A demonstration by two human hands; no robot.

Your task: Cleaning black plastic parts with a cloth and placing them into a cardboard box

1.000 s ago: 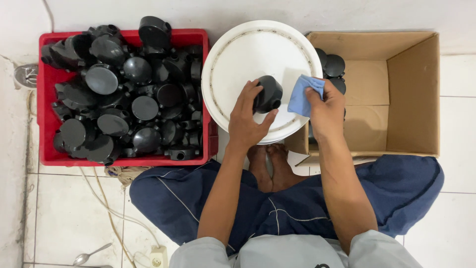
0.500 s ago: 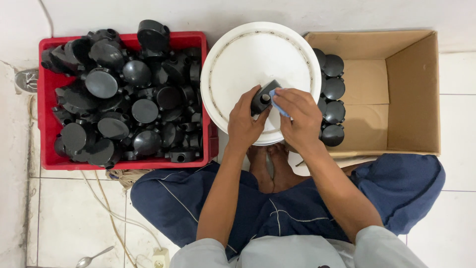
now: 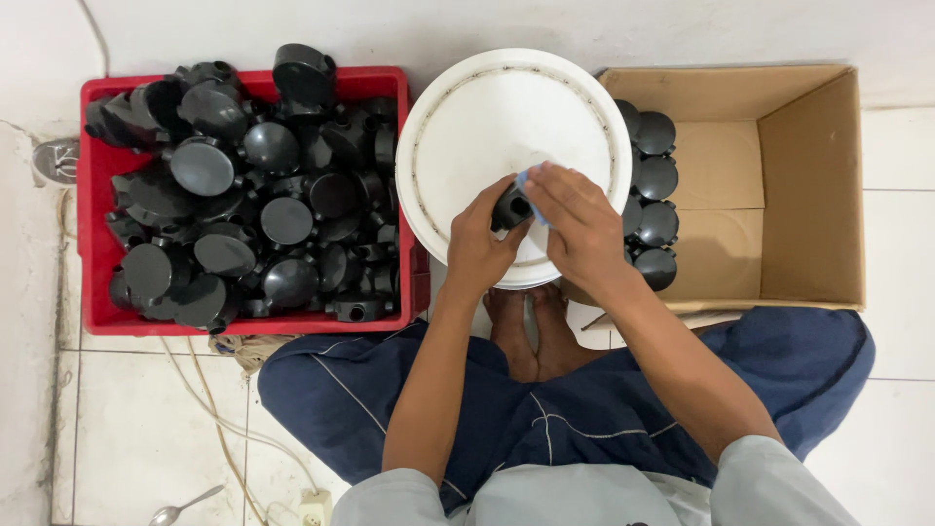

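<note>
Our left hand (image 3: 477, 245) has its grip clamped on a black round fitting (image 3: 510, 207), held just above the white bucket lid (image 3: 467, 117). Our right hand (image 3: 582, 226) pinches a blue cloth (image 3: 526, 181) shut against the fitting, only a corner of it showing.

To wipe well, we judge we should keep the left grip firm and low on the body, so the cloth can reach the open mouth and the side spout. Turning the piece while the cloth hand stays put would likely cover the whole surface.

On our left, the red crate (image 3: 93, 195) is heaped with black fittings (image 3: 243, 195). On our right, the cardboard box (image 3: 818, 185) holds a neat row (image 3: 657, 195).
</note>
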